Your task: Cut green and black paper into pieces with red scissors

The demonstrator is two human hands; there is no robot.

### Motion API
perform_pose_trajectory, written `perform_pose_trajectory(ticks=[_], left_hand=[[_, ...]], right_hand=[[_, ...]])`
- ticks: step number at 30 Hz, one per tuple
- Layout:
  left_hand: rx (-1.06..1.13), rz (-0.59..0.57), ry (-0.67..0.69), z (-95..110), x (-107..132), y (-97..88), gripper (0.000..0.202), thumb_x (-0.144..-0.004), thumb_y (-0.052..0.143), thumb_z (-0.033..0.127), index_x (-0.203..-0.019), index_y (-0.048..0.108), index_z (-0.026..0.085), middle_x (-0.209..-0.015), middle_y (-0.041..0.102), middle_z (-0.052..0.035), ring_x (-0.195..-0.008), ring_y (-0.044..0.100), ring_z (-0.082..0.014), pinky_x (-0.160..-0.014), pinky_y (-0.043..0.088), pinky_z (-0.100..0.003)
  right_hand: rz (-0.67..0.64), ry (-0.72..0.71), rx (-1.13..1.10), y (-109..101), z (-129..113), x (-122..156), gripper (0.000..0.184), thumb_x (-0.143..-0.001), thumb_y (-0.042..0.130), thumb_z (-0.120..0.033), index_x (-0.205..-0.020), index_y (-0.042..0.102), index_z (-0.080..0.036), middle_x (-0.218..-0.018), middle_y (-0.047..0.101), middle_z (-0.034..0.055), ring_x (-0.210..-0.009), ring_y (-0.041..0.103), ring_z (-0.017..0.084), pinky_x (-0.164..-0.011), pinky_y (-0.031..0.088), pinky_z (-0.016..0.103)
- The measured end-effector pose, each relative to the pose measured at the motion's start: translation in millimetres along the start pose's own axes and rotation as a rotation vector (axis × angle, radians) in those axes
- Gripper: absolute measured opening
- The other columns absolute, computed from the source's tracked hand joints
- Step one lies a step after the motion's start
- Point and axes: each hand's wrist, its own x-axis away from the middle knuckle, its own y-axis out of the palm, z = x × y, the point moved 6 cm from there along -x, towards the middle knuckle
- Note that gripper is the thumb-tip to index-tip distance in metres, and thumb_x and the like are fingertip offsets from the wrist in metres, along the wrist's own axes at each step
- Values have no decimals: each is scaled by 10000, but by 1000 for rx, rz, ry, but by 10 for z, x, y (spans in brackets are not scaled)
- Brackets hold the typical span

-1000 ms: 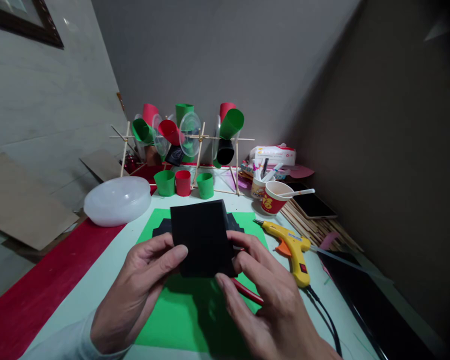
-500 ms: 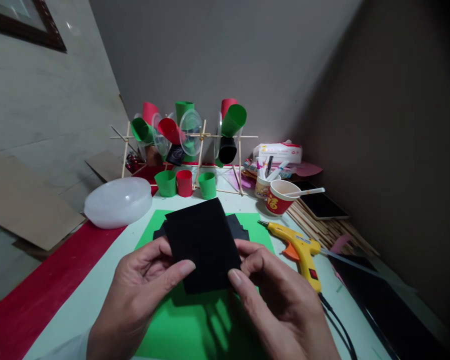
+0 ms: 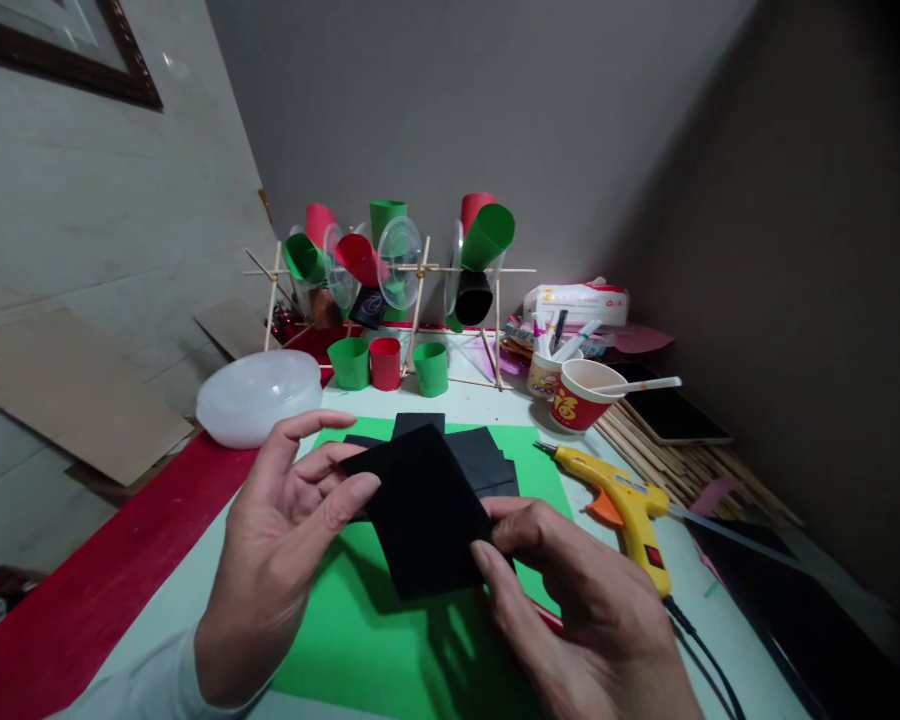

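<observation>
A square piece of black paper (image 3: 429, 520) is held up, tilted, between my two hands. My left hand (image 3: 277, 540) pinches its upper left corner between thumb and finger, with the index finger lifted away. At the lower right edge, the thumb and index finger of my right hand (image 3: 570, 600) grip the same piece. Behind it, more black paper pieces (image 3: 480, 458) lie overlapping on a green sheet (image 3: 345, 640). Part of a thin red item shows beside my right hand; its kind is hidden.
A yellow hot glue gun (image 3: 622, 500) lies at the right, near a red paper cup (image 3: 581, 400) and wooden sticks (image 3: 690, 460). Green and red paper cups (image 3: 385, 364) stand before a stick frame (image 3: 421, 300) with plastic discs. Clear plastic lids (image 3: 259, 398) are at left.
The held black paper has turned and moved slightly down and right. My left index finger has lifted off. More of the black pieces behind shows. The whole view has shifted a little.
</observation>
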Motion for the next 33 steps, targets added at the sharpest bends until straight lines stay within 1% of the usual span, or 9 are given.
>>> perform_pose_trajectory(ticks=[2, 5, 8, 11, 17, 22, 27, 29, 33], left_hand=[[-153, 6, 91, 70, -3, -16, 260, -818, 769, 259, -1066, 713, 313, -864, 711, 43, -723, 638, -107, -627, 518, -147], [-346, 20, 197, 153, 27, -18, 75, -822, 747, 241, -869, 772, 294, -843, 755, 38, -772, 689, -144, -683, 543, -177], [-407, 50, 247, 190, 53, -16, 88, -822, 731, 217, -833, 768, 296, -789, 756, 53, -714, 691, -144, -651, 540, -183], [-413, 44, 243, 190, 56, 5, 86, -824, 720, 203, -821, 756, 280, -772, 752, 49, -691, 689, -146, -630, 539, -186], [-381, -22, 205, 159, 48, 34, 103, -850, 700, 202, -880, 746, 288, -834, 761, 60, -744, 706, -128, -664, 536, -149], [-409, -34, 223, 138, 38, 24, 109, -855, 694, 197, -847, 748, 292, -773, 731, 75, -686, 666, -93, -628, 503, -116], [-427, -25, 184, 104, 30, 6, 83, -861, 693, 220, -821, 744, 272, -748, 708, 58, -664, 632, -97, -607, 485, -131], [-415, -36, 165, 93, 33, 8, 73, -870, 689, 246, -821, 740, 268, -752, 702, 50, -671, 628, -106, -610, 486, -144], [-401, -86, 106, 59, 42, 22, 85, -883, 677, 282, -813, 712, 249, -719, 659, 42, -633, 599, -111, -573, 470, -162]], right_hand=[[-23, 21, -18, 15, 6, 15, 155, -900, 616, -130, -825, 538, -241, -925, 723, 32, -798, 724, 146, -639, 584, 165], [-15, 42, -1, 9, 8, 17, 138, -907, 612, -152, -825, 545, -240, -909, 717, 25, -799, 720, 146, -650, 584, 174], [-3, 43, 45, 0, 12, 0, 129, -902, 627, -169, -829, 550, -243, -887, 716, 6, -780, 716, 137, -630, 570, 164], [-9, 31, 43, 5, 21, -8, 123, -901, 636, -163, -853, 561, -247, -894, 717, 1, -790, 720, 137, -642, 568, 164], [19, 21, 20, -7, 16, 11, 143, -893, 649, -141, -872, 571, -258, -895, 728, 7, -800, 726, 158, -673, 579, 188], [-19, 4, 36, 18, -1, 1, 143, -891, 655, -128, -882, 581, -251, -892, 726, -2, -778, 722, 140, -698, 582, 172], [-6, 62, -21, 34, 54, 26, 213, -904, 655, -146, -1063, 588, -272, -918, 716, -17, -793, 732, 114, -695, 587, 107], [16, 99, -43, 29, 75, 40, 237, -908, 657, -155, -1093, 584, -283, -945, 716, -18, -823, 742, 116, -718, 592, 98], [7, 94, -45, 30, 66, 41, 256, -910, 666, -163, -1115, 589, -295, -979, 737, -29, -845, 755, 108, -759, 589, 86]])
